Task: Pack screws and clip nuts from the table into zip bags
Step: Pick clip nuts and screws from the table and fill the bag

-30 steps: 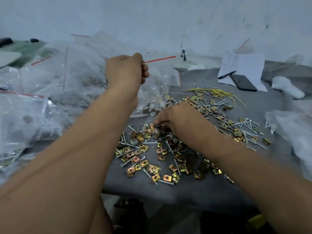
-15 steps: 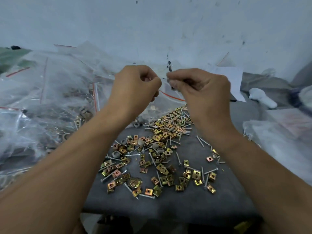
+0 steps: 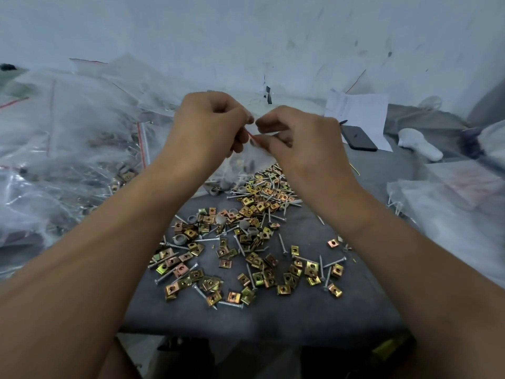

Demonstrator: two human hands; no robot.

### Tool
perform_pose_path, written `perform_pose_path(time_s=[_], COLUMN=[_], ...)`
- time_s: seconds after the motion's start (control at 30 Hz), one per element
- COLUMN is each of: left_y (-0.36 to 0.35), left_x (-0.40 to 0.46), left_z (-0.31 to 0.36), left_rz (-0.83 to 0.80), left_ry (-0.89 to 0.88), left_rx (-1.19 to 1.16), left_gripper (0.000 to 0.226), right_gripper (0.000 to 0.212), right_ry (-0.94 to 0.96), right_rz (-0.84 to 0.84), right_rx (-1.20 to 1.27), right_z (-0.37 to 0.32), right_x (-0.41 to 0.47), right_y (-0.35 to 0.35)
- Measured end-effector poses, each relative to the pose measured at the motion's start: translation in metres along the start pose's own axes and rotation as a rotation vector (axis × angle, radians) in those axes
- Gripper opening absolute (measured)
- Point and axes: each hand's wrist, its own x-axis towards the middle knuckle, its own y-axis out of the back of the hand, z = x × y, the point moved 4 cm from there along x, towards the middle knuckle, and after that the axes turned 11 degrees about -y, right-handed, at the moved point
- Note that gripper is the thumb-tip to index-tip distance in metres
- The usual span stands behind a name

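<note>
Zip bag being pinched at its mouth by both hands, above the loose hardware.

Nearest, clip nuts [image 3: 254,274] and screws [image 3: 231,304] are being left scattered on the grey table [image 3: 273,321]. Above them the zip bag [image 3: 247,160] is being held hanging, its red seal strip running left-right between the grips; left hand [image 3: 207,129] and right hand [image 3: 297,138] are both being kept closed on that strip, about equally near. Contents blurred. Filled bags [image 3: 68,149] are being kept far left.

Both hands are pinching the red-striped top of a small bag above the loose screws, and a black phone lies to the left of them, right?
Not quite: in the head view the phone lies to the right of the hands, beside the paper. The rest holds.
</note>
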Motion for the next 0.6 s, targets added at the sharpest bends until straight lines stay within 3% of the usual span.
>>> perform_pose_path(time_s=[0.2,0.3,0.43,0.6], left_y=[0.011,0.013,0.013,0.012], left_x=[0.004,0.006,0.008,0.006], left_z=[-0.001,0.002,0.004,0.006], left_rz=[0.131,0.157,0.109,0.026], left_ry=[0.015,0.016,0.001,-0.093], left_rx=[-0.230,-0.379,-0.526,-0.462], left_gripper=[0.015,0.020,0.020,0.009], right_gripper=[0.019,0.019,0.012,0.027], right_ry=[0.182,0.113,-0.096,-0.125], right_rz=[0.080,0.166,0.074,0.189], right_rx=[-0.123,-0.157,0.202,0.613], right_z=[-0.007,0.004,0.020,0.029], right_x=[0.000,0.005,0.008,0.008], right_y=[0.019,0.030,0.034,0.053])
